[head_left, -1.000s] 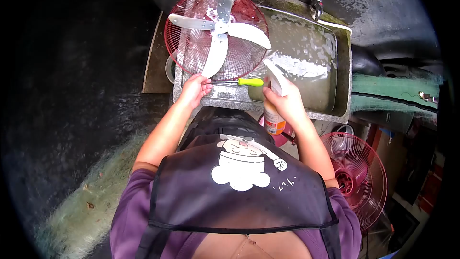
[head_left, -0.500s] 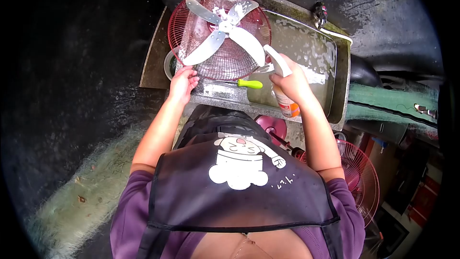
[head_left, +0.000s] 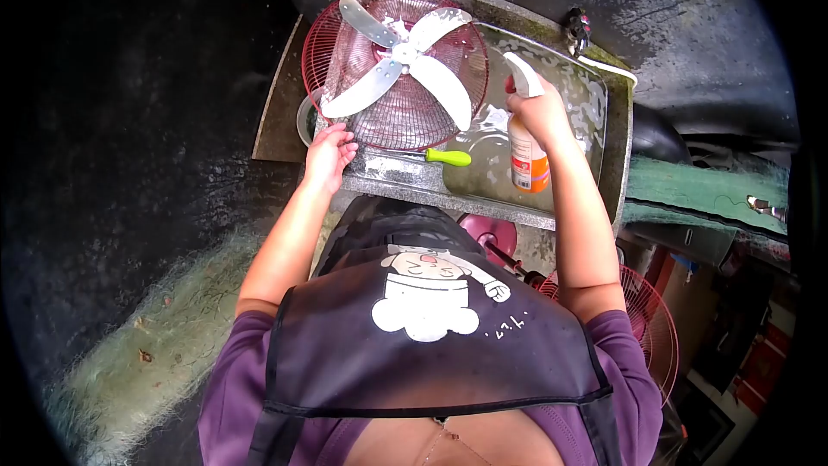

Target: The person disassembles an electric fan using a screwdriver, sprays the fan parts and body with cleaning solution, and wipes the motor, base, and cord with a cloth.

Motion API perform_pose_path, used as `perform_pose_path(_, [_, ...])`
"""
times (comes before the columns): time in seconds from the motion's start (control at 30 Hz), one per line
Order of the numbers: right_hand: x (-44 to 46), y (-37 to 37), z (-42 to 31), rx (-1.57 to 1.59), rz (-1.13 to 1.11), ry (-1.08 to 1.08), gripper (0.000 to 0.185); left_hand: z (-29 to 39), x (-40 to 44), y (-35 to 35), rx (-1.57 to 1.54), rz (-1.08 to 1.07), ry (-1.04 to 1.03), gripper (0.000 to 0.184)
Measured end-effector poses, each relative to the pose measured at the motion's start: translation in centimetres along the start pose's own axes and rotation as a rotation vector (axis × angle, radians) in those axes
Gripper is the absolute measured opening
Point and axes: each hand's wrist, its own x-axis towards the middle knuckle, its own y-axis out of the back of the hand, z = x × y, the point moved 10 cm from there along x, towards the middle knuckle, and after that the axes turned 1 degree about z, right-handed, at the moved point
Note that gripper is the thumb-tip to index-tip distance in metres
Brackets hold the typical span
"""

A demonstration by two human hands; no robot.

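Observation:
My right hand (head_left: 542, 114) is wrapped round the neck of a spray bottle (head_left: 528, 162) with a white trigger head and orange liquid, held upright over the basin's right side. The nozzle points left, towards a fan. Its four-part silvery blade (head_left: 373, 86), wet with drops and foam, lies on a round red wire grille (head_left: 401, 129). At the grille's lower left rim, my left hand (head_left: 328, 160) has its fingers curled in and appears to pinch the edge; the fingertips are partly hidden. A screwdriver with a lime green handle (head_left: 448, 157) lies just below the grille.
The grey stone basin (head_left: 619, 155) holds cloudy, foamy water. A black tap (head_left: 578, 30) with a white hose stands at its far right corner. Another red grille (head_left: 655, 328) and a pink fan base (head_left: 488, 233) are below right. Green netting (head_left: 147, 362) lies at lower left.
My right hand has drawn the spray bottle right and slightly away from the fan, turning it more upright. The blade has shifted slightly. My left hand stays at the grille's rim.

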Motion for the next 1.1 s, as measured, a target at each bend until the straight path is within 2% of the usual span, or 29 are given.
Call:
perform_pose_path(0.07, [0.2, -0.2, 1.0, 0.079, -0.047, -0.078, 0.025, 0.0, 0.1, 0.2, -0.001, 0.005, -0.002, 0.028])
perform_pose_path(0.2, [0.6, -0.3, 0.7, 0.14, -0.025, -0.027, 0.025, 0.0, 0.2, 0.5, -0.016, 0.023, -0.005, 0.028])
perform_pose_path(0.3, [0.9, -0.9, 1.1, 0.16, -0.063, -0.093, 0.024, 0.3, 0.3, 0.7, -0.031, 0.024, -0.017, 0.028])
perform_pose_path(0.4, [0.5, -0.5, -1.0, 0.185, -0.017, -0.043, 0.024, 0.6, 0.4, 0.9, -0.053, 0.029, -0.027, 0.029])
perform_pose_path(0.5, [-1.5, -2.8, -7.2, 0.105, -0.218, 0.05, 0.023, 1.0, 0.6, 1.2, -0.072, 0.051, -0.031, 0.029])
perform_pose_path(0.57, [-1.9, -4.0, -9.9, 0.149, -0.222, 0.11, 0.024, 1.1, 0.9, 1.4, -0.093, 0.056, -0.034, 0.027])
perform_pose_path(0.8, [-1.2, -6.6, -13.9, 0.005, -0.262, 0.22, 0.024, 1.4, 1.1, 2.2, -0.127, 0.062, -0.03, 0.027])
perform_pose_path(0.87, [-1.1, -6.3, -15.0, 0.064, -0.196, 0.233, 0.022, 1.2, 1.2, 2.6, -0.133, 0.068, -0.029, 0.027])
perform_pose_path(0.97, [-1.0, -7.0, -15.3, 0.036, -0.297, 0.199, 0.022, 1.1, 1.3, 3.2, -0.161, 0.072, -0.034, 0.026])
perform_pose_path(1.1, [-1.6, -6.5, -16.6, 0.141, -0.228, 0.219, 0.022, 1.4, 1.0, 3.5, -0.161, 0.072, -0.043, 0.025])
